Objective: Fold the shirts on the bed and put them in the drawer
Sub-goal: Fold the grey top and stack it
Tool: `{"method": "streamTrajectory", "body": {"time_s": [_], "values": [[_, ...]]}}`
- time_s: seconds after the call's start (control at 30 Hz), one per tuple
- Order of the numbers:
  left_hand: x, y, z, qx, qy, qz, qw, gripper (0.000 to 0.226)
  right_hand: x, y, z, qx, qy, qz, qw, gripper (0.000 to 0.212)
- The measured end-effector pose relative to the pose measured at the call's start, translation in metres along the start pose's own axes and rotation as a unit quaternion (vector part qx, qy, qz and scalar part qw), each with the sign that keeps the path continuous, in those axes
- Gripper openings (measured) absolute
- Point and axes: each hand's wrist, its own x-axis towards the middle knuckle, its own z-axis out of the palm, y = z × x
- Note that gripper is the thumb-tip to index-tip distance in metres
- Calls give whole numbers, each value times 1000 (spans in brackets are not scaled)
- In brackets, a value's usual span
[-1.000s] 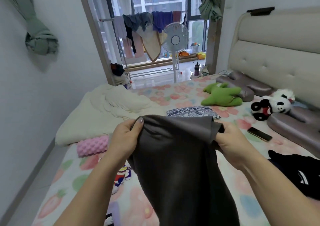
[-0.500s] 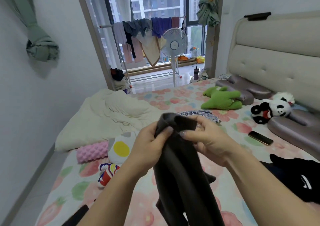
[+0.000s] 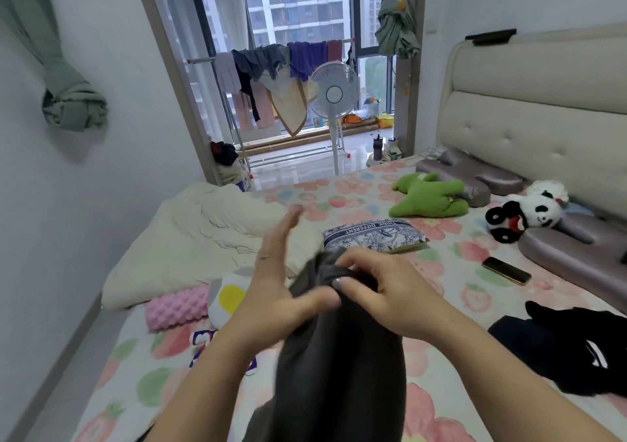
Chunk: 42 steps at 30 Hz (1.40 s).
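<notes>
A dark grey shirt (image 3: 339, 357) hangs folded lengthwise in front of me above the flower-patterned bed (image 3: 441, 306). My right hand (image 3: 376, 289) pinches its top edge. My left hand (image 3: 281, 278) is flat beside the shirt with its fingers straight and blurred; its thumb rests against the cloth. A folded blue-and-white printed garment (image 3: 373, 234) lies on the bed beyond my hands. A black garment (image 3: 570, 346) lies crumpled at the right edge of the bed. No drawer is in view.
A cream duvet (image 3: 203, 238), a pink pillow (image 3: 176, 306) and a spotted plush (image 3: 230, 295) lie on the left. A green plush (image 3: 431, 197), a panda plush (image 3: 529, 211), a phone (image 3: 505, 270) and grey pillows (image 3: 570, 248) lie near the headboard. A fan (image 3: 334, 92) stands by the window.
My hands came together and doubled the spread grey shirt lengthwise. My right hand took over the top edge, and my left hand opened flat beside the cloth.
</notes>
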Motion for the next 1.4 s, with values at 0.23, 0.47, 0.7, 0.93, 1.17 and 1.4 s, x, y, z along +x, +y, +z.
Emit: {"method": "streamTrajectory", "body": {"time_s": [0.23, 0.47, 0.7, 0.93, 1.17, 1.4], "values": [[14, 11, -4, 137, -44, 41, 989, 19, 8, 8, -14, -50, -76, 43, 995, 15], [18, -15, -56, 188, 115, 9, 975, 21, -22, 55, -43, -66, -73, 173, 980, 18], [21, -42, -64, 227, 92, -75, 967, 32, -12, 69, -65, -78, 51, 181, 979, 12], [28, -38, -68, 236, 79, -78, 965, 30, -3, 63, -76, -137, 94, 135, 977, 12], [38, -26, -58, 183, 89, -46, 978, 20, 3, 48, -69, 239, -7, 276, 931, 41], [41, -28, -57, 194, 64, -27, 978, 30, 8, 63, -70, 306, 51, 376, 873, 8]]}}
